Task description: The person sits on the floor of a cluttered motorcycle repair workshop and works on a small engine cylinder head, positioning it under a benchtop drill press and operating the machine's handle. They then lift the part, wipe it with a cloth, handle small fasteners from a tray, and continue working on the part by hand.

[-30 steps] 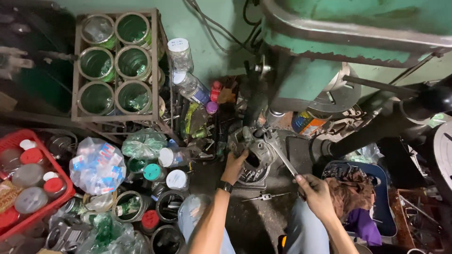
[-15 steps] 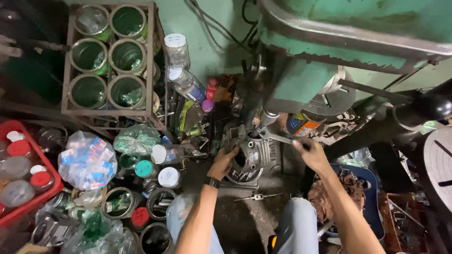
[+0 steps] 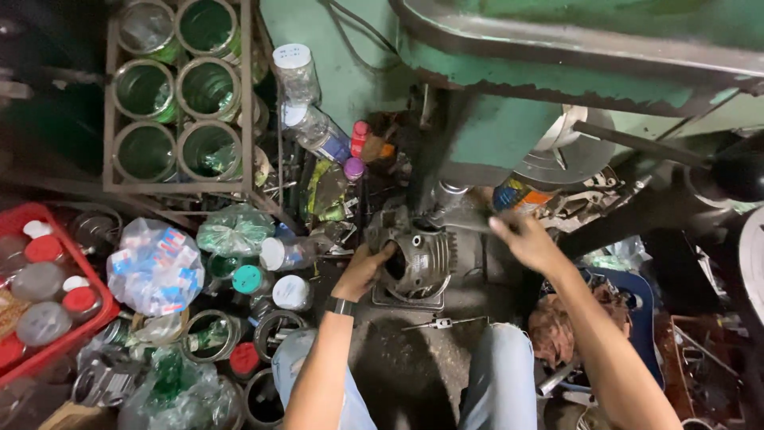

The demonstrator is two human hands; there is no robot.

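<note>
Right hand (image 3: 521, 239) risen, left hand (image 3: 362, 271) gripping cylinder (image 3: 418, 259)

Six open green cans (image 3: 177, 89) stand in the metal rack (image 3: 107, 119), two across and three deep. Right of the rack lie two clear bottles (image 3: 296, 76). Below the rack, the red crate (image 3: 89, 318) shows about six capped jars (image 3: 44, 249). Two hands.

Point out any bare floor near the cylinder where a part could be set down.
One bare patch: the dark floor between the knees, below the cylinder, though a small tool lies at its top edge. Left of the left hand jars and bags crowd the floor. Right of the right hand, rags and a blue tray fill it.
</note>
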